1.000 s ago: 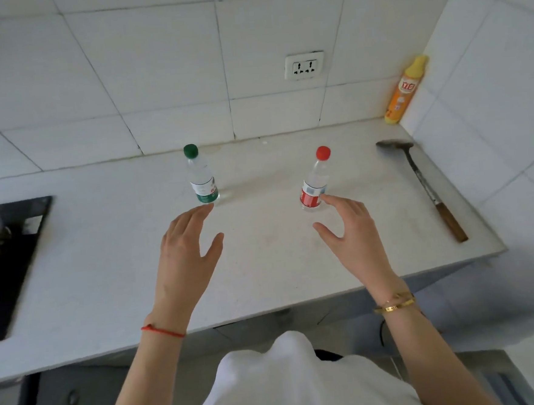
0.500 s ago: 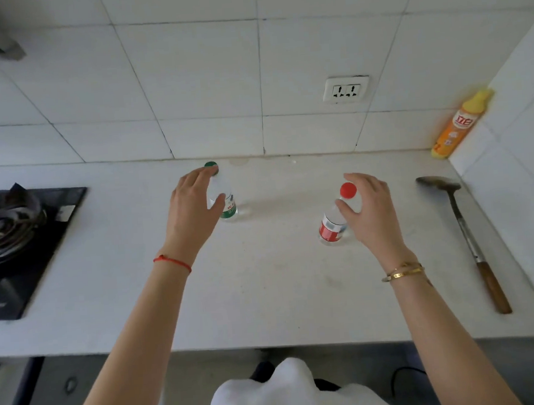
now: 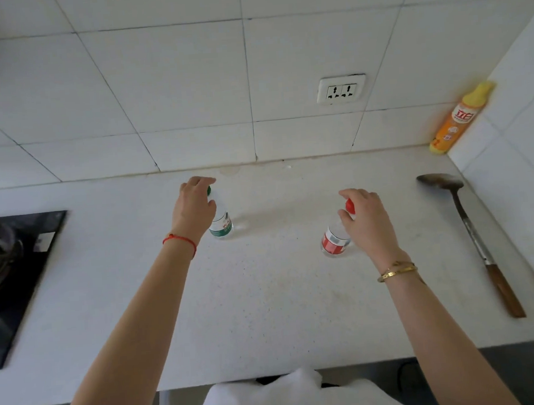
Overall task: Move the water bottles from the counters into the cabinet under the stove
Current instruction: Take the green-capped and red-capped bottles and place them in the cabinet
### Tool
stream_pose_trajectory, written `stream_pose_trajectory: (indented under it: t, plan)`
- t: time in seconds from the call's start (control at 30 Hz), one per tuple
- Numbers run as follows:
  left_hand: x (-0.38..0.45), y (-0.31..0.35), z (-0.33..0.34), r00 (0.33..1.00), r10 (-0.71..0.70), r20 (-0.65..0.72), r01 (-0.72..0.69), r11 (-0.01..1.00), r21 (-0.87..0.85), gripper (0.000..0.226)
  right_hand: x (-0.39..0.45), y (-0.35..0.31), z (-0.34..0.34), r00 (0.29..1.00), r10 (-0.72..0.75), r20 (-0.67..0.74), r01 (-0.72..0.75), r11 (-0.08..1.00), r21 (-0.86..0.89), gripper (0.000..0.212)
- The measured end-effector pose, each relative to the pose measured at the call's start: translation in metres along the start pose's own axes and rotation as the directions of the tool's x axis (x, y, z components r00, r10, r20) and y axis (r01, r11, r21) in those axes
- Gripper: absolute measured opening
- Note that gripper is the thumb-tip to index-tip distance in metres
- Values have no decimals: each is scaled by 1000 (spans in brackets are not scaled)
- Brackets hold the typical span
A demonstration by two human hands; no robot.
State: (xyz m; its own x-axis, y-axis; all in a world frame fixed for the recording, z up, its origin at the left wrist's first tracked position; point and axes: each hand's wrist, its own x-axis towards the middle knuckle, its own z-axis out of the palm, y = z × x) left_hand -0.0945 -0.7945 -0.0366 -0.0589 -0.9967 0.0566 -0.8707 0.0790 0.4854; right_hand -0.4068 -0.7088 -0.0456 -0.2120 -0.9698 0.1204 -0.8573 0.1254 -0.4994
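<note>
Left hand (image 3: 193,209) wrapped the green-capped bottle (image 3: 221,226) near its neck, and right hand (image 3: 366,220) curled around the red-capped bottle (image 3: 334,240) at 3 o'clock from it; whether either grip had closed could not be told. Both bottles stood upright on the counter (image 3: 266,297), likely for a simultaneous lift. Stove (image 3: 8,268) lay at 9 o'clock.

Soft even daylight, faint shadows on the pale counter (image 3: 266,297), wide-angle bending at edges, slight blur overall
</note>
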Motion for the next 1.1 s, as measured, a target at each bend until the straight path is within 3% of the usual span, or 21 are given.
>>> stream_pose_trajectory:
  t: [0.3, 0.63, 1.1]
  plan:
    - [-8, -9, 1, 996, 63, -67, -65, 998, -23, 38, -11, -4, 3, 997, 27, -74, -22, 997, 68, 25]
    - [-98, -14, -12, 969, 176, -171, -192, 978, -78, 36, -68, -31, -1, 998, -42, -56, 50, 988, 147, 26]
    - [-272, -5, -33, 968, 82, -238, -106, 990, -88, 38, -175, -67, -8, 967, -240, 88, 218, 953, 210, 26]
